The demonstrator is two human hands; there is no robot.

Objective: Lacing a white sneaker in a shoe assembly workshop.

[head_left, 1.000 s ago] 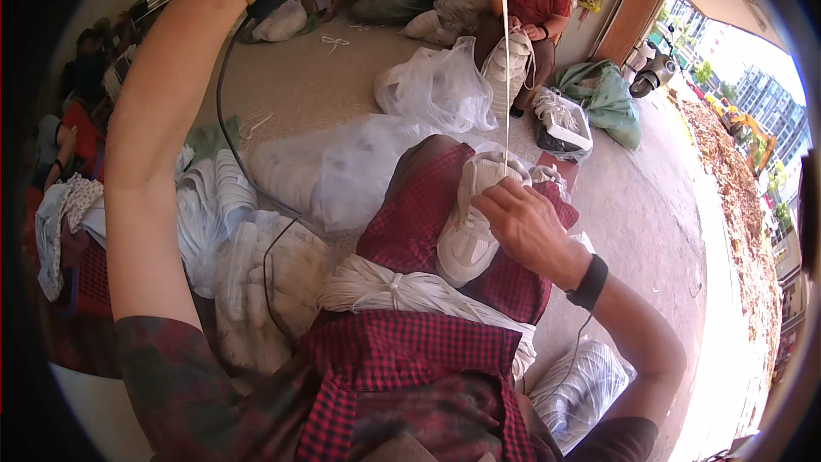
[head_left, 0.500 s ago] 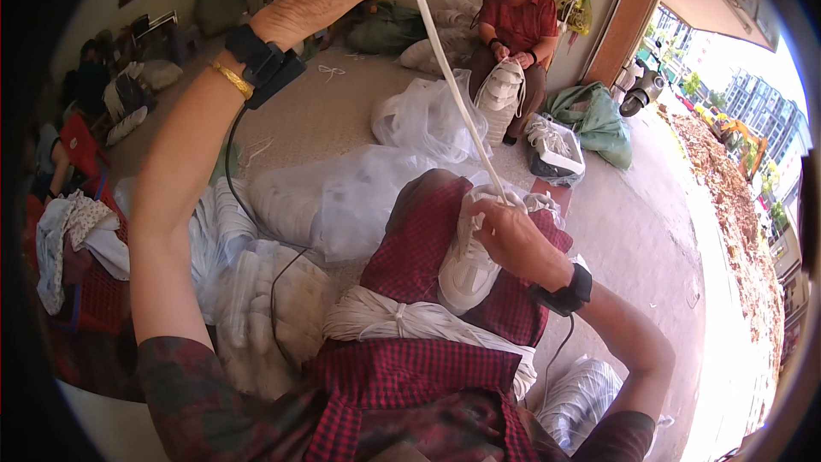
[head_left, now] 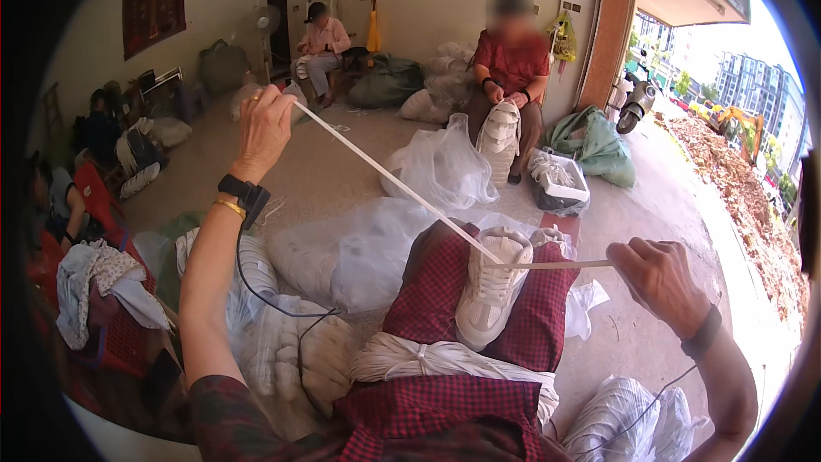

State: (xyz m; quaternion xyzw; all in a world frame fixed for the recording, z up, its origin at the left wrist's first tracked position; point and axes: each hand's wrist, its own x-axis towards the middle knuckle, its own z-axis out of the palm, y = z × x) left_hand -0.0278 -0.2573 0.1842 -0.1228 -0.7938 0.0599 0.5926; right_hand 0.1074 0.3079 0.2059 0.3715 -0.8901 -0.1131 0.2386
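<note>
A white sneaker [head_left: 493,295] rests between my knees, its toe toward me, with lacing across its tongue. One flat white shoelace [head_left: 395,180] runs taut from its upper eyelets to my left hand [head_left: 265,130], which is raised at the left and closed on the end. The lace's other end stretches sideways to my right hand [head_left: 660,281], closed around it at the right. Across my lap lies a bundle of white laces [head_left: 453,363], tied near its middle. A second shoe [head_left: 554,239] shows partly behind the sneaker, by my right knee.
Clear plastic bags with shoes [head_left: 295,342] lie left of my legs. A red crate [head_left: 124,335] with cloths stands farther left. Ahead, a seated person [head_left: 513,68] handles a stack of shoes [head_left: 499,141] beside a white box of laces [head_left: 560,173]. Other people sit farther back.
My right hand has moved from the sneaker out to the right, drawing its lace end taut. My left hand has come lower, and the view has tilted up, showing more of the room.
</note>
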